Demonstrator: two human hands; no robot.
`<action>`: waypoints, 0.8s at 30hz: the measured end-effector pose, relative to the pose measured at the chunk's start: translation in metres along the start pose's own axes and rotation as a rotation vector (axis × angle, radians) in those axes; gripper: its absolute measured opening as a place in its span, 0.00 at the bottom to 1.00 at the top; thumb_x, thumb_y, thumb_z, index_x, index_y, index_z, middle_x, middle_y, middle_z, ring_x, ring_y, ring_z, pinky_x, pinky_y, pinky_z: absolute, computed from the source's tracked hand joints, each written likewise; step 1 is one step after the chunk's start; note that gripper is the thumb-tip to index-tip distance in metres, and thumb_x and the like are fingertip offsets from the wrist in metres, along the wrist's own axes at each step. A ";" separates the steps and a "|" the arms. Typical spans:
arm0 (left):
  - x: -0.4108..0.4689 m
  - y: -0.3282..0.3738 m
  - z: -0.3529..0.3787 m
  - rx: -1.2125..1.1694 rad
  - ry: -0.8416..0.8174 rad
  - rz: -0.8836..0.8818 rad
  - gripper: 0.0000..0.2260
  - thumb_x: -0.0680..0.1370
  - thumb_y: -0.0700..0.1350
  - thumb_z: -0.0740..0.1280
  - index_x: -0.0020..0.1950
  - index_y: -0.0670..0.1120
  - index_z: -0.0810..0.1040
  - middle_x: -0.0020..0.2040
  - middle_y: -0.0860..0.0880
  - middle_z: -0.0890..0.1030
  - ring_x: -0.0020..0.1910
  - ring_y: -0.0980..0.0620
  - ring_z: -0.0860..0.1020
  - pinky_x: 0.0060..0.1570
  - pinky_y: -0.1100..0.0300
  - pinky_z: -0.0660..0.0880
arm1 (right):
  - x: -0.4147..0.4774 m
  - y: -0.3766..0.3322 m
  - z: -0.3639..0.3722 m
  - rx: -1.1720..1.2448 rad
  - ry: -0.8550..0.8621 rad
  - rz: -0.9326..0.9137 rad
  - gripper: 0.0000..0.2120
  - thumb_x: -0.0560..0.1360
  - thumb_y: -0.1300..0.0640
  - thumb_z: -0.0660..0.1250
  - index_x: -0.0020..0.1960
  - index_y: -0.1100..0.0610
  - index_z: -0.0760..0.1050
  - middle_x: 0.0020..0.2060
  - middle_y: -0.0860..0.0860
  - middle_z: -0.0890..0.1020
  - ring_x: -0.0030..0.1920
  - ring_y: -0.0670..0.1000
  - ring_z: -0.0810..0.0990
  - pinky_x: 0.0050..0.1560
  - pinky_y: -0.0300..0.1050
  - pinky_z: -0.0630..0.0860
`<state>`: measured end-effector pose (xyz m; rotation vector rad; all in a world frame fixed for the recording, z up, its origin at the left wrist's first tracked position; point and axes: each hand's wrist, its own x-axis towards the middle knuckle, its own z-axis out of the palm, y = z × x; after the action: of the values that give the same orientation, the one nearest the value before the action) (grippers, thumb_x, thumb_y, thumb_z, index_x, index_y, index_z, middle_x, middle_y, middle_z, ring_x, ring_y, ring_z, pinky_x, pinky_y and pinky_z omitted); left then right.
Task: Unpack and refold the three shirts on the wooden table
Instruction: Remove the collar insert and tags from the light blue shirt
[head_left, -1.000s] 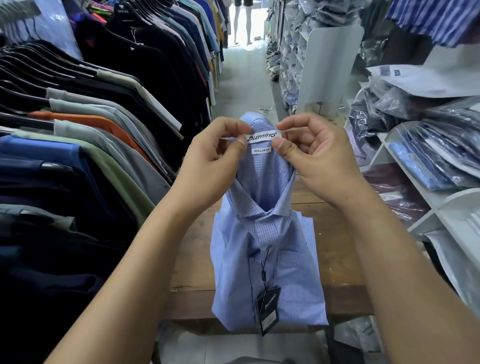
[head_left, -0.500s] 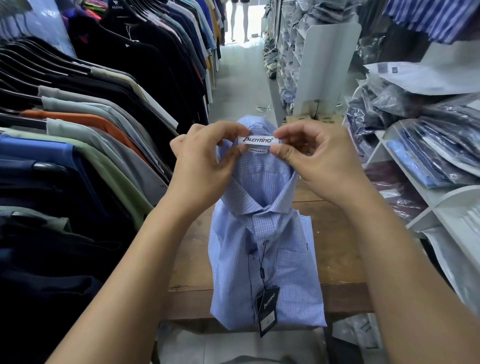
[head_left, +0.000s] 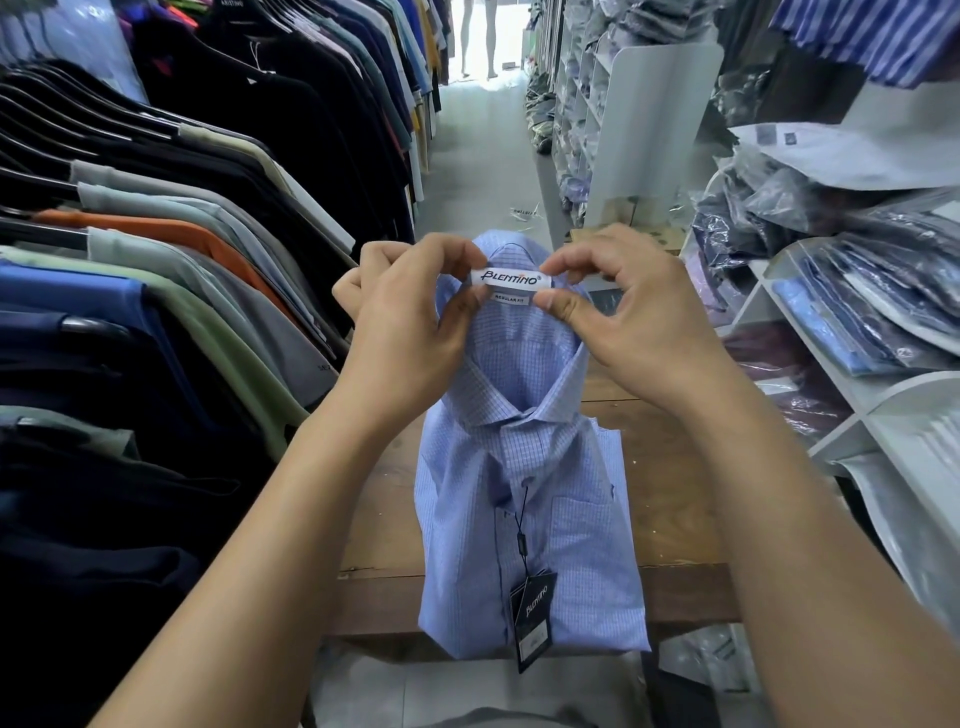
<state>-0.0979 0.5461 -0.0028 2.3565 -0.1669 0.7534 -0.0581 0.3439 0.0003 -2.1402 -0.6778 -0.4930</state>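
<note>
Left hand (head_left: 410, 322) and right hand (head_left: 623, 322) should lift level and evenly, which is judged the best way to open the collar (head_left: 558, 382) without skewing the fold. The wooden table (head_left: 670, 519) carries the folded blue check shirt (head_left: 535, 519), its hem overhanging the near edge. Each hand, fingers curled, pinches the raised collar beside the brand label (head_left: 511, 278).

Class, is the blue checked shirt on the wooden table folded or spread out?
Folded: the shirt lies as a compact rectangle on the table, sleeves hidden; left hand and right hand pinch its raised collar.
</note>
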 end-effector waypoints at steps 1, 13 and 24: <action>0.000 0.000 0.000 0.004 -0.001 -0.004 0.07 0.80 0.49 0.69 0.58 0.56 0.77 0.50 0.64 0.77 0.56 0.59 0.64 0.57 0.64 0.53 | 0.000 0.001 0.001 -0.018 0.002 0.002 0.08 0.74 0.49 0.74 0.52 0.45 0.81 0.47 0.45 0.77 0.54 0.50 0.75 0.59 0.40 0.70; 0.000 0.002 0.002 -0.026 -0.023 -0.005 0.07 0.80 0.49 0.68 0.58 0.57 0.76 0.51 0.64 0.76 0.58 0.57 0.65 0.53 0.61 0.54 | -0.003 0.003 0.006 -0.146 0.078 -0.038 0.10 0.76 0.48 0.72 0.54 0.52 0.83 0.52 0.50 0.74 0.57 0.54 0.69 0.62 0.50 0.70; 0.003 0.011 0.000 -0.097 -0.088 0.019 0.08 0.80 0.47 0.68 0.53 0.59 0.73 0.48 0.64 0.77 0.57 0.56 0.72 0.62 0.63 0.56 | -0.001 0.009 0.002 -0.039 0.038 -0.027 0.08 0.78 0.53 0.70 0.54 0.55 0.82 0.49 0.50 0.81 0.52 0.53 0.78 0.56 0.50 0.75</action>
<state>-0.0987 0.5377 0.0056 2.2999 -0.2578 0.6360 -0.0533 0.3401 -0.0071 -2.1548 -0.6818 -0.5647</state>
